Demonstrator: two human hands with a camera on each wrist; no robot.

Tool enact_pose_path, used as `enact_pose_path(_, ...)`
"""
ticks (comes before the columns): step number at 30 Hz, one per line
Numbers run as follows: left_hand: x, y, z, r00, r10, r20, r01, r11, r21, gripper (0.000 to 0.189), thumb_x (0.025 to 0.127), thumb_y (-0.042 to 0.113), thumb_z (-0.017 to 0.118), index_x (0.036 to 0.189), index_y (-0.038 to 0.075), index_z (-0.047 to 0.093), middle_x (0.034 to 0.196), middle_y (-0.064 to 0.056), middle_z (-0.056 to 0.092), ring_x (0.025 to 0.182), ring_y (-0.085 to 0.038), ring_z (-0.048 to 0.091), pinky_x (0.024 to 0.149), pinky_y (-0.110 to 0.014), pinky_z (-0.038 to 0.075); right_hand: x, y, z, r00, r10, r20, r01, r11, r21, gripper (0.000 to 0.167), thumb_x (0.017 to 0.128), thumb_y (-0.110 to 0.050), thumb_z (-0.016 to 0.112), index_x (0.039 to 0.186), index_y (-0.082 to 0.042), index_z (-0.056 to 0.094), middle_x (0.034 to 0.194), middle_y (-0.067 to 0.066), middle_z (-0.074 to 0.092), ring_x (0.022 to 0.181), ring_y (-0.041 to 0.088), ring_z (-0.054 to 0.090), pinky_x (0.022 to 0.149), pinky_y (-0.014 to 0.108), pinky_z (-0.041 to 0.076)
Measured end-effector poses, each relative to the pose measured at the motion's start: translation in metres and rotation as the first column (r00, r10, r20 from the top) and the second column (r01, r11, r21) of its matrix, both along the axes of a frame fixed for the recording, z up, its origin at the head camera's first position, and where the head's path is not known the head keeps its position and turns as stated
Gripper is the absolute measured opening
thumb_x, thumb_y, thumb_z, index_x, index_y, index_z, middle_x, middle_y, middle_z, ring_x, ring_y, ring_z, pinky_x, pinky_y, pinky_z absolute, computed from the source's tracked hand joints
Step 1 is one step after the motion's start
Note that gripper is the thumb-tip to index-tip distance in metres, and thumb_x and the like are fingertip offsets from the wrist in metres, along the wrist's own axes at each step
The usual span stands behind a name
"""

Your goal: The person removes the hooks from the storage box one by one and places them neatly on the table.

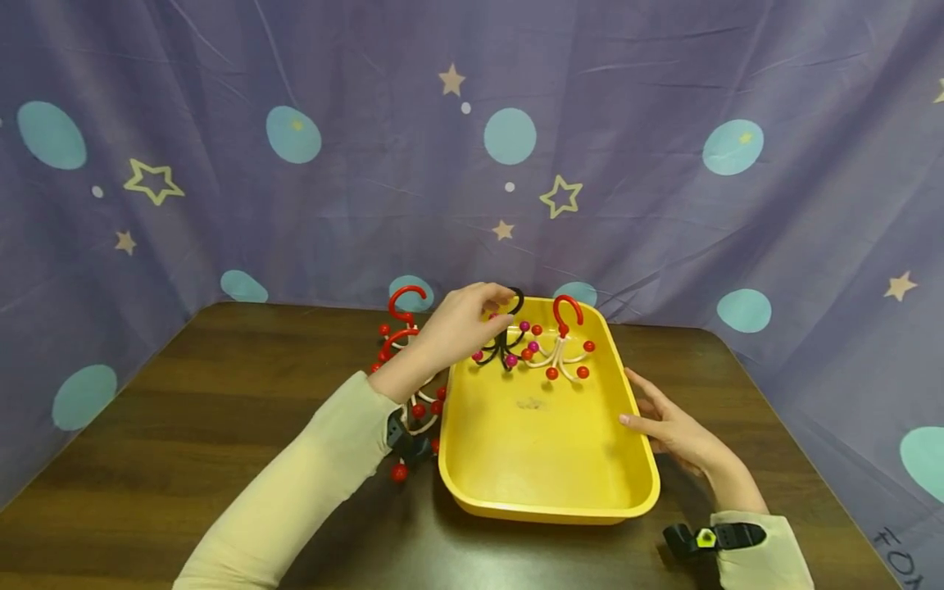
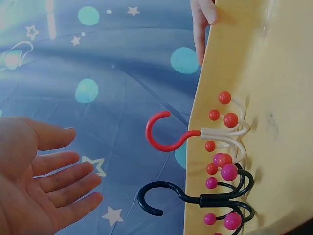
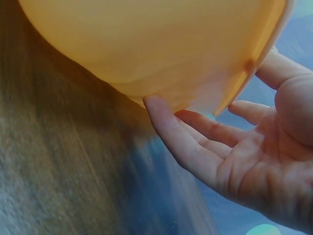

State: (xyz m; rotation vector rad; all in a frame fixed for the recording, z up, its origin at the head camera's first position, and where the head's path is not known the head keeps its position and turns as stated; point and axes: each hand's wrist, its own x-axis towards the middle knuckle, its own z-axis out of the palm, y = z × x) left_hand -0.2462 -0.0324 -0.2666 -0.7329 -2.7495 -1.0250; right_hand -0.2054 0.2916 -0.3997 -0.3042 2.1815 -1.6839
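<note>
A yellow plastic tray (image 1: 546, 459) sits on the table. Inside its far end stand a black hook hanger (image 2: 222, 200) with magenta balls on its curved arms and a white one with a red hook (image 1: 564, 328) and red balls. My left hand (image 1: 460, 324) hovers above the black hanger; in the left wrist view its fingers are extended and apart from both hooks. At the tray's right side my right hand (image 1: 674, 426) holds the wall, thumb over the rim and fingers outside, also seen from below in the right wrist view.
Several more red-hooked white hangers (image 1: 401, 315) stand on the brown wooden table (image 1: 147, 442) left of the tray, partly hidden by my left forearm. A purple curtain (image 1: 383, 213) with stars and dots hangs right behind the table.
</note>
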Motion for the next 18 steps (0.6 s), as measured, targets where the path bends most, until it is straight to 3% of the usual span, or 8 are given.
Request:
enact_pose_path(11, -0.029, 0.015, 0.007, 0.998, 0.048, 0.042, -0.047, 0.999, -0.027, 0.037, 0.091, 0.025, 0.056, 0.126, 0.014, 0.054, 0.125, -0.003, 0.053, 0.115, -0.020, 0.050, 0.093, -0.034, 0.043, 0.000, 0.000, 0.001, 1.000, 0.011, 0.006, -0.011, 1.000, -0.010, 0.079, 0.092, -0.017, 0.053, 0.147, -0.019, -0.003, 0.137, 0.037, 0.024, 0.103, 0.033, 0.057, 0.077, 0.048, 0.051)
enact_pose_path(18, -0.047, 0.024, 0.001, 0.993, 0.099, 0.060, -0.094, 0.993, -0.070, 0.039, 0.092, 0.026, 0.054, 0.128, 0.013, 0.052, 0.129, -0.003, 0.050, 0.117, -0.020, 0.047, 0.096, -0.035, 0.041, -0.001, 0.001, 0.001, 1.000, 0.017, 0.005, -0.017, 1.000, -0.005, 0.078, 0.093, -0.018, 0.053, 0.147, -0.019, -0.004, 0.135, 0.037, 0.026, 0.101, 0.032, 0.057, 0.078, 0.048, 0.051)
